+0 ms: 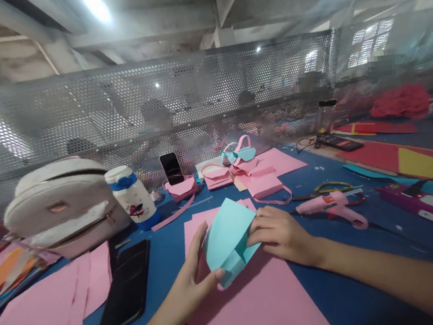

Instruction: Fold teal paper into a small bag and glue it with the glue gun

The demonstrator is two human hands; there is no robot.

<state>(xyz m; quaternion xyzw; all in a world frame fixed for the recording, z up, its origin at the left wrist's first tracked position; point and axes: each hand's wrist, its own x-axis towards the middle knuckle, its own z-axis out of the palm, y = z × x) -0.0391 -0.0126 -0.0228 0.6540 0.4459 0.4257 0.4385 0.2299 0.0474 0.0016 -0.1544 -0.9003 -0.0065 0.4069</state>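
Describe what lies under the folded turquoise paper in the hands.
Pink sheets show beneath the folded turquoise paper, on the blue table. The left hand and right hand hold it. Whatever lies directly behind the paper and hands is covered.

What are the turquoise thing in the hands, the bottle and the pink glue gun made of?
Turquoise piece: probably matte card or thin foam; it bends and keeps folds.
Bottle: smooth white body, maybe plastic or painted metal; the coating hides which.
Pink glue gun: likely hard plastic, judging by its moulded shape.
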